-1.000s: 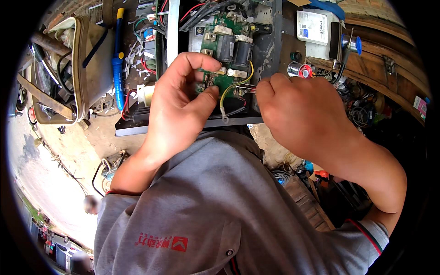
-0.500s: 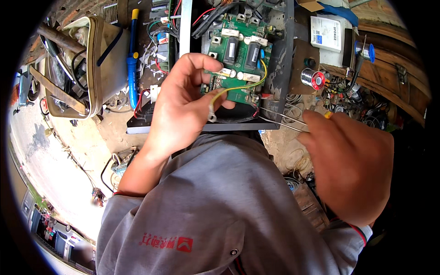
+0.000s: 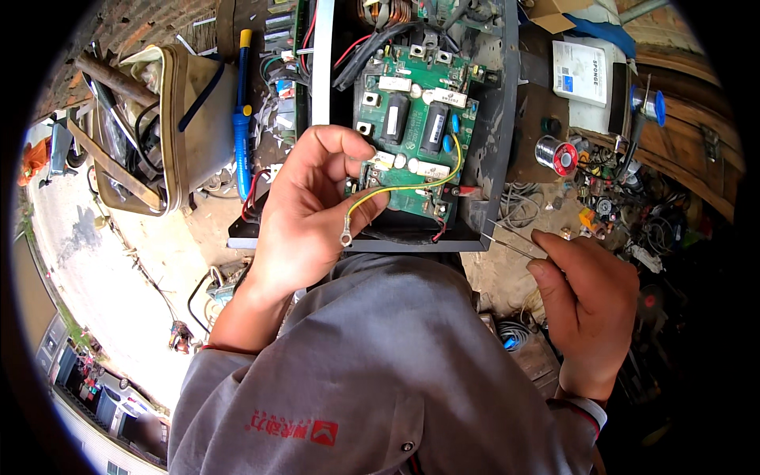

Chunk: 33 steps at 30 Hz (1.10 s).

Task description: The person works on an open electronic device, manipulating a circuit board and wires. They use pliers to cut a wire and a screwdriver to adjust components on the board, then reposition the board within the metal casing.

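Observation:
A green circuit board (image 3: 416, 119) with black cylinders, white blocks and small blue components sits in an open dark metal casing (image 3: 502, 95). My left hand (image 3: 305, 218) grips the board's left lower edge, fingertips near a white block. A yellow-green wire (image 3: 419, 185) loops down from the board across my left thumb, ending in a ring terminal (image 3: 346, 237). My right hand (image 3: 582, 309), right of the casing's lower corner, holds thin metal tweezers (image 3: 514, 248), their points apart and away from the board.
At left stand an open beige tool container (image 3: 170, 134) and a blue-yellow tube tool (image 3: 243, 150). At right are a solder spool (image 3: 554, 155), a blue spool (image 3: 653, 106), a white box (image 3: 578, 71) and tangled cables (image 3: 633, 229). Dark copper coils (image 3: 384, 12) sit inside the casing's top.
My right hand has pulled the tweezers away from the board, down and to the right. My left hand stays on the board; the whole scene has shifted lower in view.

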{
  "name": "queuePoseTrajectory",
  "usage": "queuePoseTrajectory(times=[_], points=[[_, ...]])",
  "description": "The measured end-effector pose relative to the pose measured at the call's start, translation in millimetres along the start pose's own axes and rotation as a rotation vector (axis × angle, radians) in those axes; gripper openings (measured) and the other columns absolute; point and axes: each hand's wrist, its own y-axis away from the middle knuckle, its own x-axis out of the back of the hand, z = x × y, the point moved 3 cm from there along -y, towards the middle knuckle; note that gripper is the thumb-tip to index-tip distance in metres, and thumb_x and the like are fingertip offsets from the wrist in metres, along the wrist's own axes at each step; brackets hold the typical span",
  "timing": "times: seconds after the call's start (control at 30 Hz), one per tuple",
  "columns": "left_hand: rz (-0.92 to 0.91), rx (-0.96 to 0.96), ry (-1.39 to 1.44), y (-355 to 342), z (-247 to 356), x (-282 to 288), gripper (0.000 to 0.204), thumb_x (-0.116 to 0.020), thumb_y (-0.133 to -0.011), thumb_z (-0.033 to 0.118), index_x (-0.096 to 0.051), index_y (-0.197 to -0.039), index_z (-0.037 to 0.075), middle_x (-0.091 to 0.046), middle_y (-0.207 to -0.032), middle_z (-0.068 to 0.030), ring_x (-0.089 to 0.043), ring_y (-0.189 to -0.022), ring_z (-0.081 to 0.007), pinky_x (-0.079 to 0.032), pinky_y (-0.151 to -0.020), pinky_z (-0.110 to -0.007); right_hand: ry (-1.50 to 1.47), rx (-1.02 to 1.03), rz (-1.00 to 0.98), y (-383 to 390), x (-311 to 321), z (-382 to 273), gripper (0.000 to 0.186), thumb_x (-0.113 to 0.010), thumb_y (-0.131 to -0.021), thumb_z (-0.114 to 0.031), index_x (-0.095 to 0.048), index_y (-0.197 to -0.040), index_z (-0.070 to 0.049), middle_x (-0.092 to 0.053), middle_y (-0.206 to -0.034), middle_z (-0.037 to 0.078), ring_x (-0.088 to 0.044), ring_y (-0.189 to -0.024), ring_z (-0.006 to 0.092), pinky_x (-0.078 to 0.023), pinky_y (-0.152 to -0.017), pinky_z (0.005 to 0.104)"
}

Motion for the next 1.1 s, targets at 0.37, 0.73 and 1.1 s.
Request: queuePoseTrajectory(times=[0.37,0.73,1.1], points=[[0.068,0.022,-0.091,1,-2,-5,0.043,-0.059,-0.088,-0.023,-0.052,-0.119,0.006,-0.049,-0.105,0.0024,-0.051,-0.095,-0.0027,-0.046,-0.078,-0.017,0.290,0.191,-0.015,-32,-12,-25,0.023,-0.081,-0.080,-0.005,-0.073,-0.101,0.001,-0.064,-0.074,0.010,-0.060,-0.056,0.0270,-0.044,-0.050,0.0377],[0.066,-0.011,-0.146,1,-4,-7,0.046,-0.060,-0.086,-0.024,-0.053,-0.120,0.005,-0.047,-0.104,0.0018,-0.050,-0.094,-0.0033,-0.043,-0.077,-0.018,0.381,0.169,-0.130,-45,-17,-35,0.019,-0.079,-0.083,-0.007,-0.072,-0.098,0.000,-0.061,-0.071,0.008,-0.061,-0.058,0.0259,-0.045,-0.051,0.0383],[0.073,-0.008,-0.146,0,-4,-7,0.044,-0.059,-0.087,-0.023,-0.054,-0.120,0.004,-0.050,-0.102,0.0016,-0.050,-0.091,-0.0030,-0.045,-0.074,-0.018,0.494,0.196,-0.136,-48,-23,-41,0.018,-0.079,-0.084,-0.009,-0.073,-0.099,-0.001,-0.060,-0.071,0.006,-0.060,-0.059,0.0235,-0.045,-0.050,0.0373]])
